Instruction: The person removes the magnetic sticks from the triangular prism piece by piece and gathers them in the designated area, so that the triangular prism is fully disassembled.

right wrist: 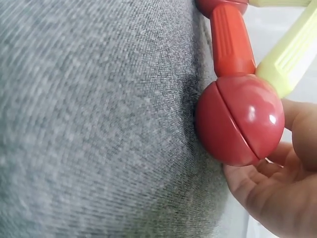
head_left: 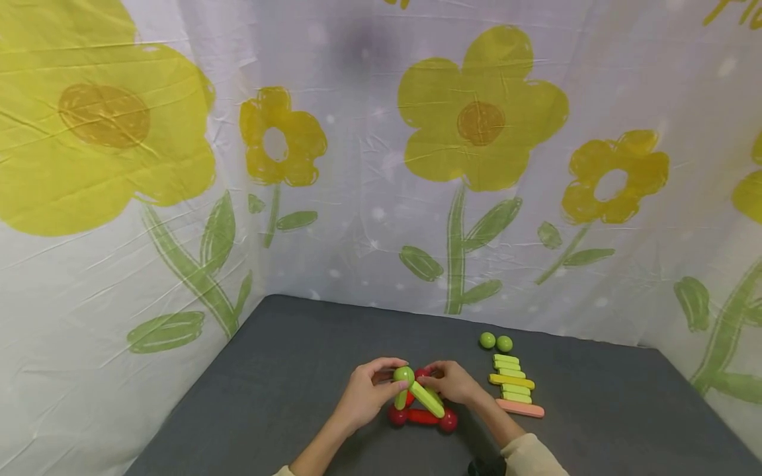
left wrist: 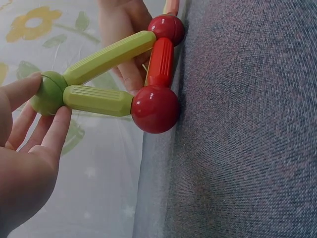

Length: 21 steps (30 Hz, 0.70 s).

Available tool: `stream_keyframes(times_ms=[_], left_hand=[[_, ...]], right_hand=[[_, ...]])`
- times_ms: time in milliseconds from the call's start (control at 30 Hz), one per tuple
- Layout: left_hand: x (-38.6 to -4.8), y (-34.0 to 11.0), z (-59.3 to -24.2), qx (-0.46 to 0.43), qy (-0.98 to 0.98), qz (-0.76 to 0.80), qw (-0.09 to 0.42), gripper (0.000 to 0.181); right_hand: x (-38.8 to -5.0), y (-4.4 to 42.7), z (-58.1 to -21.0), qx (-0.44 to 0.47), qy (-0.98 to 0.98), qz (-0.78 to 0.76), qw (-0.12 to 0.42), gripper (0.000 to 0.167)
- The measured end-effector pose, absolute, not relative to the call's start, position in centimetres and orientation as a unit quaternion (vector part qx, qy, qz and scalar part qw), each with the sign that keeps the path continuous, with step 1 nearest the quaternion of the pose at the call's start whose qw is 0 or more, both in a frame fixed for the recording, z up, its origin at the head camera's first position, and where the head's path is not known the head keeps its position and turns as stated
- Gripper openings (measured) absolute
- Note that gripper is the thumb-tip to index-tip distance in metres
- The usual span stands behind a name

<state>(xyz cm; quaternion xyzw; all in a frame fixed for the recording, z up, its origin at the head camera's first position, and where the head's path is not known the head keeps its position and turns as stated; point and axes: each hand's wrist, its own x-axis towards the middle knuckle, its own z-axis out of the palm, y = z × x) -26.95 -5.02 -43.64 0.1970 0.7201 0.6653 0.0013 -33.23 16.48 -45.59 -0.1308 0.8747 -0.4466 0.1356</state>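
Observation:
A frame of red balls [head_left: 448,420] and red rods [head_left: 423,416] rests on the dark table, with yellow-green rods [head_left: 427,400] slanting up to a green ball [head_left: 403,377] at the top. My left hand [head_left: 366,395] grips that green ball [left wrist: 48,93] between thumb and fingers. My right hand [head_left: 455,384] is at the far side of the frame, its thumb and fingers around the rear red ball [head_left: 423,374]. In the right wrist view a near red ball [right wrist: 240,120] partly covers the right hand [right wrist: 282,193].
On the dark table [head_left: 309,357], right of the hands, lies a column of several yellow-green rods [head_left: 515,398], a yellow rod [head_left: 512,381] and a pink rod [head_left: 520,408]. Two loose green balls [head_left: 487,340] sit behind them. A dark object [head_left: 485,467] is at the bottom edge. Flowered cloth [head_left: 357,251] hangs behind.

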Motion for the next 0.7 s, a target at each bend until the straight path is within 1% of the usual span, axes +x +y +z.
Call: stream_keyframes(times_ms=[67,267,333,500,533,600,700], left_hand=[[-26.9,-5.0,-43.6,0.199,0.72,0.665,-0.001,0.031],[-27.0,-5.1,-43.8,0.201,0.722,0.662,-0.002,0.031],[-27.0,-5.1,-43.9,0.202,0.723,0.661,-0.001,0.031],[-27.1,-5.0,-44.0,0.203,0.724,0.66,0.0,0.031],[-27.1,-5.0,-43.9,0.204,0.722,0.661,-0.001,0.031],[-27.1,-5.0,-43.9,0.207,0.717,0.665,-0.001,0.032],[-27.1,-5.1,-43.9,0.206,0.713,0.67,0.001,0.032]], right_hand=[[-33.3,16.5,-45.5,-0.135,0.873,-0.447,0.142,0.039],[-33.0,16.6,-45.5,-0.136,0.865,-0.463,0.138,0.048],[-32.8,16.6,-45.5,-0.146,0.863,-0.468,0.119,0.047],[-32.4,17.0,-45.2,-0.177,0.859,-0.478,0.048,0.037],[-32.3,17.2,-45.1,-0.178,0.854,-0.487,0.044,0.037],[-32.3,17.4,-44.9,-0.183,0.842,-0.506,0.046,0.037],[-32.2,17.6,-44.6,-0.195,0.819,-0.535,0.067,0.037]])
